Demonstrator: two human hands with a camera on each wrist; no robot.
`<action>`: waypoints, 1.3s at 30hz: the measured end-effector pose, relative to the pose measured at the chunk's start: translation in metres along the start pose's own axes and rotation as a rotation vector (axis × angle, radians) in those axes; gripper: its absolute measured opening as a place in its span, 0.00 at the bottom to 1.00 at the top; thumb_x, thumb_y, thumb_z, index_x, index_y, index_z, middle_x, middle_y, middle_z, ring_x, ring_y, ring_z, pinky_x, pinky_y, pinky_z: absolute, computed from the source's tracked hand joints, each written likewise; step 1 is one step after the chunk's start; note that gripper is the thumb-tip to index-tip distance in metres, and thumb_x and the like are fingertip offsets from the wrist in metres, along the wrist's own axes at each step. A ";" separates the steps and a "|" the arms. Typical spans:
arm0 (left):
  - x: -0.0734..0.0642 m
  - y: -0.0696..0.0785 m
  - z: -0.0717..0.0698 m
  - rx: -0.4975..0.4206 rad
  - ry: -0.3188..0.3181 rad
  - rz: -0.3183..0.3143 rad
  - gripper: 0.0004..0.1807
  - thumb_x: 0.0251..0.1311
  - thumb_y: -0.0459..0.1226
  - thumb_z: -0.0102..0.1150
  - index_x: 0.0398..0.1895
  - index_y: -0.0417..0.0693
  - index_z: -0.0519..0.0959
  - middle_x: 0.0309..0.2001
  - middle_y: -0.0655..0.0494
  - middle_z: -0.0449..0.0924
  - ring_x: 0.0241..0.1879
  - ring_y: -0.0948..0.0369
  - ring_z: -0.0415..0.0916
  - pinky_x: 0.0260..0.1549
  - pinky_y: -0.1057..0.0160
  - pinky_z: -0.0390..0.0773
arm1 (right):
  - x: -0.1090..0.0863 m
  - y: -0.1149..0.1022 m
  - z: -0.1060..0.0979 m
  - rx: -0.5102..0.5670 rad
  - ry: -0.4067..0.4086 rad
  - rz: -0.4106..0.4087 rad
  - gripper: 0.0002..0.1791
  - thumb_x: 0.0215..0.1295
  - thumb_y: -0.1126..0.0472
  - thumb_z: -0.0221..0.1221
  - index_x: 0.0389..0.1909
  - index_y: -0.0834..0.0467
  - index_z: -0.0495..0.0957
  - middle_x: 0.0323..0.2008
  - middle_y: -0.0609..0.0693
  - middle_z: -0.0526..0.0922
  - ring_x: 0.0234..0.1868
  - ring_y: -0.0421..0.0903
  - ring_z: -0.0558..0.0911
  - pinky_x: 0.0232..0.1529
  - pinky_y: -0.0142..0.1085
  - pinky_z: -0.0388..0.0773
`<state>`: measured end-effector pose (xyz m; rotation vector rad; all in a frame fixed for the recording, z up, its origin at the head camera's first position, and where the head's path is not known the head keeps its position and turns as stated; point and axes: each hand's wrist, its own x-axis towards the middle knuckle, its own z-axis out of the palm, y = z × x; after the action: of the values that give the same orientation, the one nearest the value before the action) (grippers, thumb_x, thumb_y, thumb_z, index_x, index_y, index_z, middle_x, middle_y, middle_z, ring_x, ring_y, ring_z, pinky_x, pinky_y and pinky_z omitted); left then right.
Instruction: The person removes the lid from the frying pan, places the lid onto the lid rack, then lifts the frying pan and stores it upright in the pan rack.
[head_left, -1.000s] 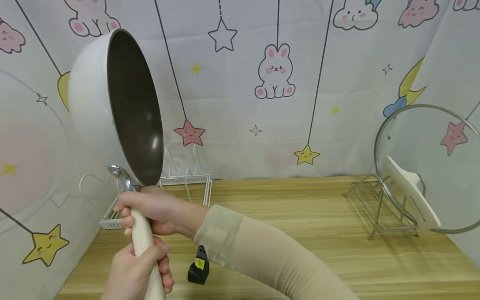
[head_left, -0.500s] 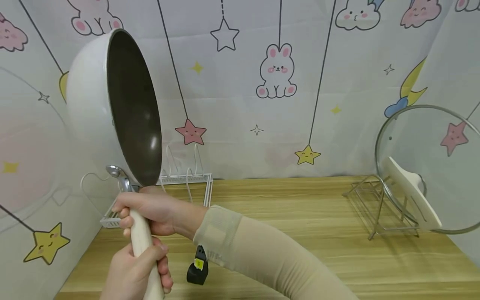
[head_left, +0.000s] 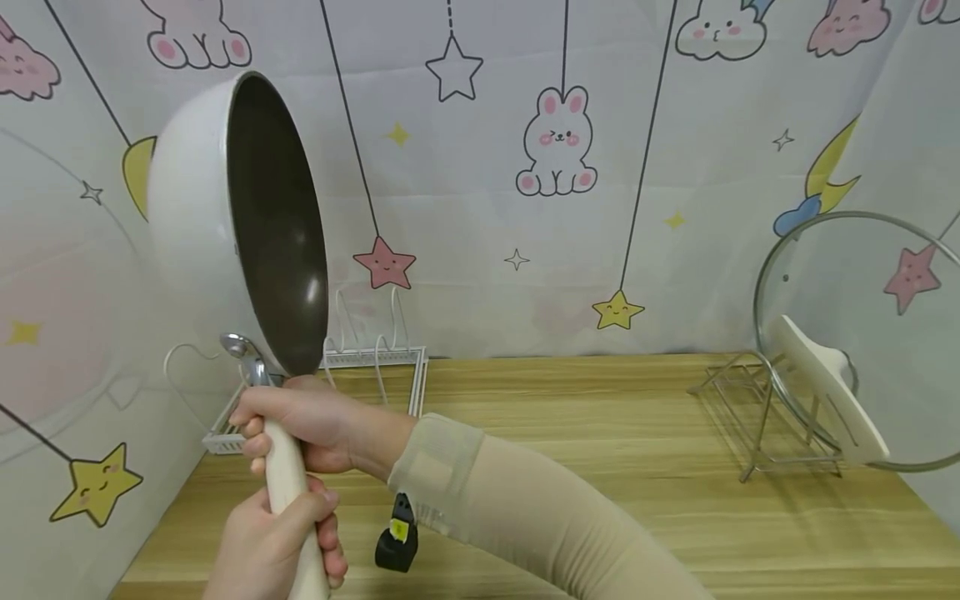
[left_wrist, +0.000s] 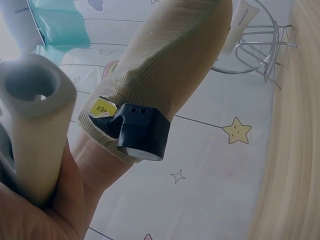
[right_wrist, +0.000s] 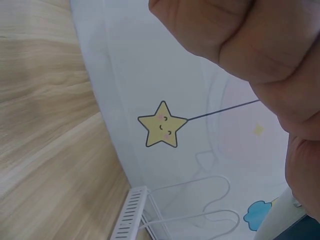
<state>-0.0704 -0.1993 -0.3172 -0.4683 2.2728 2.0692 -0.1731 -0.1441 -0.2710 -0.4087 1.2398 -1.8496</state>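
Note:
A deep white frying pan [head_left: 277,225] with a dark inside is held up on its side at the left of the head view, its opening facing right. Its cream handle [head_left: 285,479] points down toward me. My right hand [head_left: 318,421] grips the handle just below the metal joint [head_left: 255,362], the arm crossing in from the right. Lower down, my left hand [head_left: 262,542] wraps round the same handle, thumb along it. The left wrist view shows the handle's hollow end [left_wrist: 37,130] rising above the left hand [left_wrist: 40,220]. Curled right-hand fingers [right_wrist: 235,45] fill the right wrist view's top corner.
A white wire rack [head_left: 375,358] stands behind the pan, at the back left of the wooden table [head_left: 570,400]. On the right, a metal stand [head_left: 757,454] holds an upright glass lid [head_left: 847,275] with a cream handle [head_left: 825,387]. A patterned cloth [head_left: 465,192] hangs behind.
The top of the pan has come down slightly and shifted a little right. Both hands keep their hold on the handle.

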 end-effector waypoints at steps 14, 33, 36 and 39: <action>0.002 -0.003 0.000 -0.014 0.004 -0.009 0.08 0.60 0.37 0.55 0.30 0.44 0.68 0.14 0.54 0.72 0.12 0.55 0.75 0.19 0.53 0.80 | 0.003 0.003 -0.003 0.001 -0.003 0.025 0.15 0.58 0.68 0.48 0.13 0.55 0.62 0.12 0.45 0.62 0.14 0.38 0.63 0.18 0.28 0.68; 0.001 -0.004 0.001 0.002 -0.001 -0.014 0.07 0.60 0.36 0.53 0.30 0.44 0.68 0.14 0.55 0.72 0.12 0.56 0.75 0.19 0.54 0.80 | 0.008 0.009 -0.009 0.036 -0.007 0.053 0.15 0.58 0.67 0.48 0.13 0.55 0.62 0.13 0.43 0.62 0.14 0.37 0.62 0.18 0.28 0.67; 0.001 -0.005 0.001 0.007 0.000 -0.016 0.07 0.60 0.37 0.54 0.28 0.43 0.69 0.14 0.55 0.72 0.12 0.56 0.75 0.19 0.54 0.80 | 0.009 0.010 -0.009 0.039 -0.002 0.054 0.15 0.57 0.67 0.48 0.12 0.55 0.62 0.13 0.43 0.62 0.14 0.37 0.62 0.18 0.28 0.67; 0.002 -0.005 0.001 0.012 0.000 -0.019 0.09 0.60 0.37 0.54 0.27 0.43 0.69 0.14 0.54 0.72 0.13 0.56 0.75 0.19 0.54 0.81 | 0.009 0.011 -0.010 0.040 -0.004 0.053 0.15 0.57 0.67 0.48 0.12 0.55 0.62 0.12 0.43 0.62 0.14 0.37 0.62 0.18 0.28 0.67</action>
<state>-0.0715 -0.1992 -0.3231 -0.4876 2.2704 2.0449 -0.1800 -0.1467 -0.2865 -0.3541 1.1976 -1.8253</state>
